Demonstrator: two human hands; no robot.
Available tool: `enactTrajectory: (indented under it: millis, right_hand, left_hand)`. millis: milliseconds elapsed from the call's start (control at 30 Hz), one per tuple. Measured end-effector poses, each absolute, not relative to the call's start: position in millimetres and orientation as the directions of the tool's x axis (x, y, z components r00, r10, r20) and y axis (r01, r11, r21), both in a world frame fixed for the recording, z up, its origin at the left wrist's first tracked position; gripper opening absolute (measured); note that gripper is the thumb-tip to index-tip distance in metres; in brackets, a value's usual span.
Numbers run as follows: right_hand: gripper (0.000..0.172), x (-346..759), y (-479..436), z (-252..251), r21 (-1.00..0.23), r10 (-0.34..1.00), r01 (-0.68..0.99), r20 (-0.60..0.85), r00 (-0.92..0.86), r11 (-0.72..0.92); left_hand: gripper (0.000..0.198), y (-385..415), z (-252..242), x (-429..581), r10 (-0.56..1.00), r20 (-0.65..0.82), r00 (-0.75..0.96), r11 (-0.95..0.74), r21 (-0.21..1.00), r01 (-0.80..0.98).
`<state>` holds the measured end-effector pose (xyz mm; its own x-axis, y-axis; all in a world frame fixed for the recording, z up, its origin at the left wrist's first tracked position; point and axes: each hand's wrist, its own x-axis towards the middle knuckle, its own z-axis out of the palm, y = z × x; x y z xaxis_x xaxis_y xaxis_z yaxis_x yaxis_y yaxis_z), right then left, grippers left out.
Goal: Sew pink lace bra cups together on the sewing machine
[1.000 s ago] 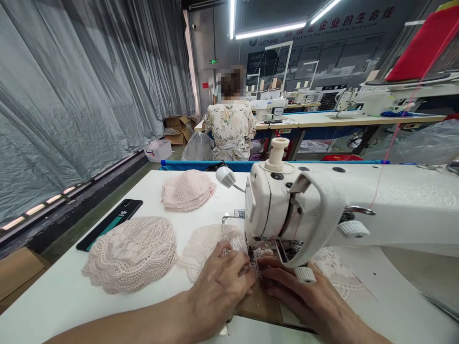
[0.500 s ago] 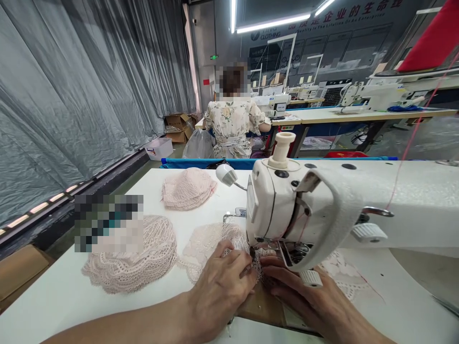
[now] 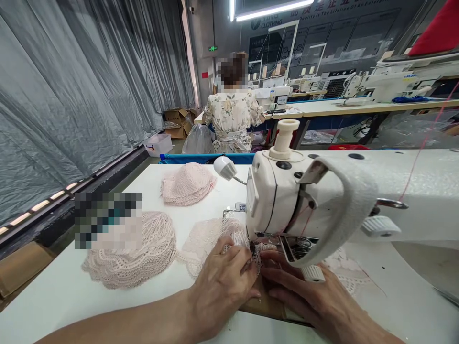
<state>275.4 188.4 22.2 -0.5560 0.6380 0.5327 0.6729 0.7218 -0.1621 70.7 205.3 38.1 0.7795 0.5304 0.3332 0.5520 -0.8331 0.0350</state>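
Pale pink lace fabric (image 3: 205,234) lies under the head of a white sewing machine (image 3: 265,196). My left hand (image 3: 225,282) is closed on this lace just left of the needle area, fingers curled and thumb low. On the other side, my right hand (image 3: 304,291) lies with its fingers stretched out, the fingertips touching the lace edge by the presser foot. The machine's front guard partly covers that hand. Red thread runs down through the machine's guides. The needle tip itself is hidden.
A stack of lace pieces (image 3: 132,258) lies at the left, and molded pink cups (image 3: 188,184) sit farther back. A small white lamp (image 3: 225,168) juts beside the machine head. Another person (image 3: 231,114) sits ahead with their back to me, near more sewing machines (image 3: 380,88).
The view has shifted slightly, so the machine sits a little higher and to the right in the picture. Both hands stay at the lace; my left thumb shows more.
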Motion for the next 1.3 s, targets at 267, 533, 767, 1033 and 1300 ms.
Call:
enactTrajectory:
  millis: [267, 533, 767, 1033, 1300]
  right_hand:
    - [0.027, 275.6, 187.6, 14.1, -0.207, 0.657, 0.661, 0.51, -0.556, 0.721]
    - [0.024, 275.6, 185.9, 20.8, -0.221, 0.667, 0.671, 0.52, -0.533, 0.708]
    - [0.021, 274.8, 185.8, 26.2, -0.193, 0.649, 0.664, 0.52, -0.556, 0.723]
    - [0.032, 269.6, 185.3, 24.4, -0.207, 0.645, 0.677, 0.583, -0.495, 0.706]
    - [0.02, 270.1, 183.3, 27.2, -0.15, 0.654, 0.712, 0.556, -0.512, 0.686]
  left_hand:
    - [0.013, 204.0, 36.3, 74.3, 0.539, 0.36, 0.761, -0.819, 0.013, 0.574]
    - [0.007, 204.5, 36.0, 74.0, 0.532, 0.375, 0.759, -0.823, 0.019, 0.568]
    - [0.008, 203.0, 36.2, 73.5, 0.532, 0.385, 0.754, -0.826, 0.041, 0.562]
    - [0.004, 202.6, 33.7, 72.6, 0.536, 0.406, 0.741, -0.818, 0.032, 0.574]
    - [0.005, 201.4, 36.0, 73.8, 0.54, 0.385, 0.749, -0.816, 0.018, 0.578]
